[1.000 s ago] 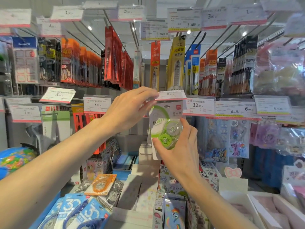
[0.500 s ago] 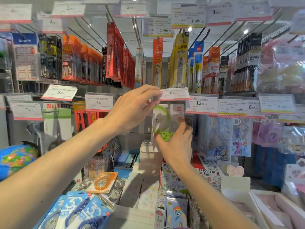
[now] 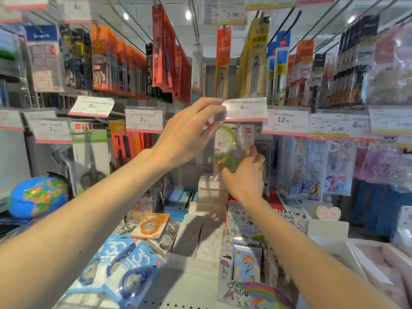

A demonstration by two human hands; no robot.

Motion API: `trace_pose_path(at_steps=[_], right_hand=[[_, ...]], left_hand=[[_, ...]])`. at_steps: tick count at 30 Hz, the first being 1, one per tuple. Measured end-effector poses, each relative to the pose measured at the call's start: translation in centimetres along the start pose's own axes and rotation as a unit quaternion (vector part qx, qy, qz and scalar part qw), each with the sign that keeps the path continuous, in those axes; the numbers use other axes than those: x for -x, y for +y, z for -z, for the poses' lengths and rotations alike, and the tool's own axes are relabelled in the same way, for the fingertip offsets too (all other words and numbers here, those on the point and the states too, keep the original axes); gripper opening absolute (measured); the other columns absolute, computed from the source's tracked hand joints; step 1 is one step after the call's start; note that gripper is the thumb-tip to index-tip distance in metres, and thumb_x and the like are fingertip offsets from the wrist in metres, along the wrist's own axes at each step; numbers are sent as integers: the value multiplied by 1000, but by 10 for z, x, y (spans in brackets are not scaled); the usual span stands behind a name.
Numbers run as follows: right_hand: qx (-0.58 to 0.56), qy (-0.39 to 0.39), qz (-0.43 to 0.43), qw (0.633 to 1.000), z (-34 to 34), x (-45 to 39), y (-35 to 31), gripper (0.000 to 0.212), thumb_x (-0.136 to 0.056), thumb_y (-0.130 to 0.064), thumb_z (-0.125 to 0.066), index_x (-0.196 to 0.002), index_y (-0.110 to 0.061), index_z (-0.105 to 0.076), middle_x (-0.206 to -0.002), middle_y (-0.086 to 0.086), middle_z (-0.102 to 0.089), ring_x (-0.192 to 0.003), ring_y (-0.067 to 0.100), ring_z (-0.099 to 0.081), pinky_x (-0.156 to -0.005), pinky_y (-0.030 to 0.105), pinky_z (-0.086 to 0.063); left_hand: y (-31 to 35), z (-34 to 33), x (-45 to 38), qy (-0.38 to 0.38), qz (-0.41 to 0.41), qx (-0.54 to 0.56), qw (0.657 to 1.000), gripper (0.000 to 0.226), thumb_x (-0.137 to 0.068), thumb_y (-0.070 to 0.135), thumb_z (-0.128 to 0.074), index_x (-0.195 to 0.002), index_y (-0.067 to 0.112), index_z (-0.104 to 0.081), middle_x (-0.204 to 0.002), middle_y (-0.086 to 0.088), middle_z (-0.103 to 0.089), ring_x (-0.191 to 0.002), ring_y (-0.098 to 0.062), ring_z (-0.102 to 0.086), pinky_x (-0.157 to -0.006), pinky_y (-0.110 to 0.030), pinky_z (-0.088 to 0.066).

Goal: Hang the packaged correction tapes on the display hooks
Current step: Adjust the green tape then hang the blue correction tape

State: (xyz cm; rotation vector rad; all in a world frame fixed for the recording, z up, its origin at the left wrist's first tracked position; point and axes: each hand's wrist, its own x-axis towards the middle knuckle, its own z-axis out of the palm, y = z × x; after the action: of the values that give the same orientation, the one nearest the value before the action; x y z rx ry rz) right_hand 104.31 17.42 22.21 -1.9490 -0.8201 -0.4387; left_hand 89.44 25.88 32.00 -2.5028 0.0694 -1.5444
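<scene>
A green correction tape in a clear blister pack (image 3: 229,146) hangs just under the "6.00" price tag (image 3: 245,108) at the end of a display hook. My right hand (image 3: 243,175) holds the pack from below, fingers on its lower edge. My left hand (image 3: 189,134) pinches the left end of that price tag and tilts it up. On the shelf below lie an orange correction tape pack (image 3: 151,226) and several blue ones (image 3: 124,270). The hook tip itself is hidden behind the tag and my fingers.
Rows of hooks with red, orange and yellow stationery packs (image 3: 169,59) hang above. More price tags (image 3: 144,119) line the rail. A globe (image 3: 38,196) sits at the left. Sticker packs (image 3: 246,262) and white boxes (image 3: 330,233) crowd the shelf below.
My right hand has raised the green pack from below the tag up under it and pushed it back toward the hook. My left hand stayed on the price tag.
</scene>
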Motion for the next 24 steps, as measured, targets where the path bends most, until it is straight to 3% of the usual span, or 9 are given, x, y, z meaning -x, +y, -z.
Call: trace_pose_path(at_steps=[4, 8, 11, 17, 21, 24], right_hand=[[-1, -11, 16, 1000, 8, 14, 11, 99, -82, -66, -61, -153, -20, -9, -148, 20, -24, -130, 42, -41, -102, 53, -44], [16, -70, 51, 996, 14, 40, 18, 91, -88, -59, -60, -154, -15, -14, -148, 14, -26, -134, 35, -36, -107, 45, -37], [64, -110, 94, 987, 11, 60, 16, 77, -91, -53, -58, -150, -17, -25, -144, 12, -33, -130, 32, -41, -104, 46, -42], [161, -231, 203, 938, -24, 78, -2, 46, -93, -45, -55, -130, -17, -53, -129, 5, -48, -121, 24, -46, -98, 39, -44], [226, -377, 213, 873, -66, 86, -14, 40, -92, -42, -56, -123, -16, -59, -129, 8, -58, -119, 29, -54, -97, 41, -47], [241, -472, 215, 820, -95, 100, -20, 35, -89, -39, -60, -114, -16, -63, -117, 10, -66, -109, 33, -60, -91, 43, -52]], left_hand=[[4, 9, 31, 9, 41, 31, 999, 32, -103, 29, -54, -131, 15, -60, -134, 1, -58, -82, -7, -64, -73, -30, -56], [0, 14, 89, -19, 137, 32, 990, 29, -100, 28, -57, -128, 20, -60, -122, 6, -59, -81, -5, -61, -75, -36, -56], [-10, 14, 140, -56, 232, 22, 971, 29, -97, 27, -62, -125, 24, -61, -113, 9, -62, -81, -6, -60, -81, -36, -54], [-55, 5, 225, -228, 433, -9, 872, 29, -95, 31, -61, -122, 21, -64, -117, 0, -69, -97, -19, -63, -84, -32, -47], [-73, -4, 260, -345, 477, -29, 808, 41, -96, 34, -60, -134, 19, -57, -133, -10, -62, -122, -27, -59, -98, -35, -45], [-71, -10, 273, -390, 475, -37, 788, 39, -95, 37, -60, -131, 21, -57, -128, -10, -60, -122, -29, -58, -95, -34, -45]])
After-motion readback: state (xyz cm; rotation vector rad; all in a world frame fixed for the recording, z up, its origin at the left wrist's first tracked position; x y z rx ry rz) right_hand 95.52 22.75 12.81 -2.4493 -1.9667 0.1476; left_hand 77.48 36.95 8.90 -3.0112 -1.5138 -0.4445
